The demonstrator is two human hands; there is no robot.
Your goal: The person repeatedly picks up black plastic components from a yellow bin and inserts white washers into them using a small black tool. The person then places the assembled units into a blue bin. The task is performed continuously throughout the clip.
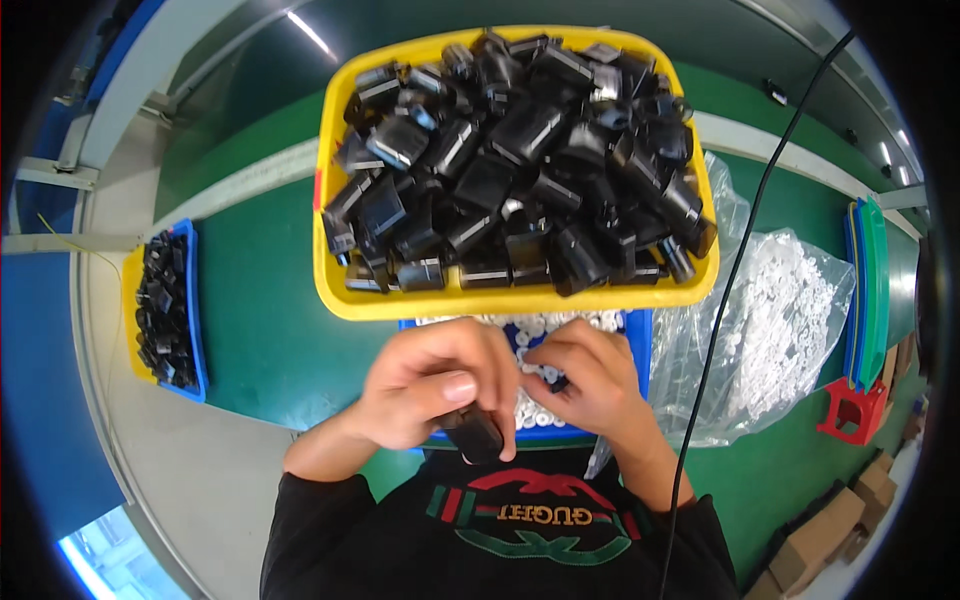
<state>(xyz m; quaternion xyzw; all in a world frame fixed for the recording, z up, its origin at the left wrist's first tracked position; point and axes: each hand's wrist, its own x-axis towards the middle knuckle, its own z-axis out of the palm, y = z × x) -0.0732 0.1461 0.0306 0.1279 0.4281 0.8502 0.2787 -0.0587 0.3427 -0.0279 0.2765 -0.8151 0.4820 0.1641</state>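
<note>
The left hand (440, 385) grips a black part (476, 438) between thumb and fingers, and would do well to hold it steady; the right hand (592, 380), fingertips seemingly closed on a white ring (549, 373), should pinch it lightly by its edge. The part lies at the left hand's near side, the ring at the right hand's left, over the blue tray (641, 365)

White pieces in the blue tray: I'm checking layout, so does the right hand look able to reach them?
Probably yes: the right hand is over the blue tray, with white pieces beside it, though it seems to pinch a small dark part.
</note>
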